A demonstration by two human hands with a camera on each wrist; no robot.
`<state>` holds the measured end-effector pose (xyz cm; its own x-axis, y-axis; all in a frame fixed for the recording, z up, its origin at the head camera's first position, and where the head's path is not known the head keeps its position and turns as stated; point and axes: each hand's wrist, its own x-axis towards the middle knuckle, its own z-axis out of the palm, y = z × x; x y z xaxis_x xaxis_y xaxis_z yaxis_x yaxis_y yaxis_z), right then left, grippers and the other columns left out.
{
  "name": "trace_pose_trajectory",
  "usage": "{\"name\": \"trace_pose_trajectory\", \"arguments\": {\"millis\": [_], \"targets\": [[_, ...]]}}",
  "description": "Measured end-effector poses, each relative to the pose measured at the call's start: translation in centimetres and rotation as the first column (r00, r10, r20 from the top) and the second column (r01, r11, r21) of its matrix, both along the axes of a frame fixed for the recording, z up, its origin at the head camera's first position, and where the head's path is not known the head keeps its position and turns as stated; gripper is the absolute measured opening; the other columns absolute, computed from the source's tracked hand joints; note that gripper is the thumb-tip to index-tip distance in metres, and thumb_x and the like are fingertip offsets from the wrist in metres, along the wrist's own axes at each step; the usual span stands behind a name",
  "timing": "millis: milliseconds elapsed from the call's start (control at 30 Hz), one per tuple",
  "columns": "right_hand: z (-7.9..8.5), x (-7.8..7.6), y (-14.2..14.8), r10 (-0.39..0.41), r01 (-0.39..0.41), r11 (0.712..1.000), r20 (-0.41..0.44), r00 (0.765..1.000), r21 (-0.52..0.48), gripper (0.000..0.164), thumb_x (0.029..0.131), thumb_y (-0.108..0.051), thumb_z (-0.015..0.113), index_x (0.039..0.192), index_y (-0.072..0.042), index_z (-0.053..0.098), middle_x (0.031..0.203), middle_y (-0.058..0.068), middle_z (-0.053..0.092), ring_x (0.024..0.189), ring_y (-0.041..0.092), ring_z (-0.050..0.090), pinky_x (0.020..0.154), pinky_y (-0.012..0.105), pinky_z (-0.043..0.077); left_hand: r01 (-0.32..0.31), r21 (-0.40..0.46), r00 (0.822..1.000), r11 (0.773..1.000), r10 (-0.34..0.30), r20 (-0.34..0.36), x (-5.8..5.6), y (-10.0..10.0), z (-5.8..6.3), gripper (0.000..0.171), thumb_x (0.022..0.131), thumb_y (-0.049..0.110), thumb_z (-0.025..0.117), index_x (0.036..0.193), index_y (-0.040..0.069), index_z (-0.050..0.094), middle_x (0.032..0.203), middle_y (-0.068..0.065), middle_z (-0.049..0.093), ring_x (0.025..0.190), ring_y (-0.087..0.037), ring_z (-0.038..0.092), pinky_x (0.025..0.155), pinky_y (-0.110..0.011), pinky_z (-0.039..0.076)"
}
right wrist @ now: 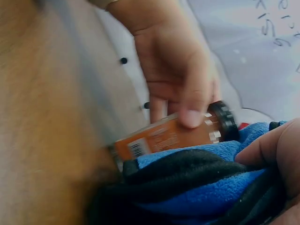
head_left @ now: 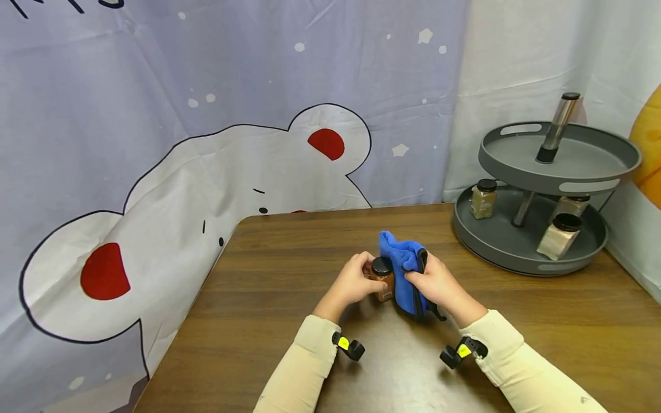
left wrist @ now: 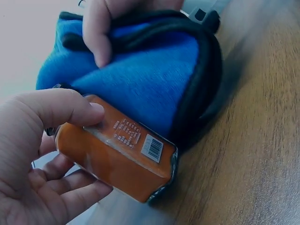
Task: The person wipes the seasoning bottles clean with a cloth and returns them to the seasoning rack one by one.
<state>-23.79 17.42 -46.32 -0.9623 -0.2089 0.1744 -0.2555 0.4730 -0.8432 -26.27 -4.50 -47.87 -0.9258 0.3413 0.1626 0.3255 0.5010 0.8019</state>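
My left hand [head_left: 356,279] grips a square spice jar [left wrist: 117,150] of orange-brown powder with a black lid [head_left: 382,265]. Its thumb lies on the face beside a printed label and barcode. Bunched in my right hand [head_left: 432,281] is a blue cloth [head_left: 400,258] with black edging, its thumb pressing on the folds. The cloth lies against the jar's right side, as the left wrist view also shows. In the right wrist view the cloth covers part of the jar, and the right hand's other fingers are mostly hidden.
A grey two-tier round rack [head_left: 532,261] stands at the back right of the wooden table [head_left: 289,246]. On its lower tier are a greenish spice jar [head_left: 483,201], a pale jar [head_left: 558,238] leaning over, and another jar [head_left: 572,205] behind. A printed curtain [head_left: 232,166] hangs behind.
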Motion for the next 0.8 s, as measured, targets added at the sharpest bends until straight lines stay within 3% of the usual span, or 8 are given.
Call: {"name": "trace_pose_trajectory", "arguments": {"millis": [233, 600, 800], "targets": [[-1.3, -0.2, -0.6, -0.046, 0.044, 0.997, 0.03, 0.998, 0.061, 0.058, 0.086, -0.01, 0.063, 0.139, 0.005, 0.048, 0.13, 0.03, 0.061, 0.114, 0.04, 0.058, 0.097, 0.054, 0.046, -0.008, -0.014, 1.0, 1.0, 0.008, 0.006, 0.1, 0.1, 0.0, 0.037, 0.073, 0.011, 0.089, 0.098, 0.011, 0.062, 0.096, -0.002, 0.054, 0.084, -0.013, 0.053, 0.072, -0.027, 0.048], [0.7, 0.6, -0.7, -0.078, 0.077, 0.997, -0.06, 0.995, -0.03, 0.058, 0.088, -0.006, 0.066, 0.144, -0.001, 0.05, 0.135, 0.029, 0.058, 0.122, 0.045, 0.057, 0.099, 0.06, 0.045, -0.007, -0.026, 1.0, 1.0, 0.007, -0.015, -0.2, 0.0, -0.2, 0.036, 0.072, 0.012, 0.088, 0.096, 0.011, 0.062, 0.094, -0.001, 0.056, 0.085, -0.013, 0.053, 0.072, -0.028, 0.048], [-0.8, 0.4, -1.1, -0.087, 0.09, 0.993, -0.041, 0.995, 0.08, 0.057, 0.087, -0.01, 0.063, 0.142, -0.002, 0.05, 0.13, 0.028, 0.062, 0.114, 0.045, 0.061, 0.094, 0.059, 0.048, 0.003, -0.036, 0.999, 0.999, -0.004, -0.033, -0.1, 0.1, -0.2, 0.036, 0.072, 0.012, 0.089, 0.095, 0.012, 0.061, 0.092, -0.002, 0.054, 0.083, -0.013, 0.051, 0.07, -0.028, 0.047]]}}
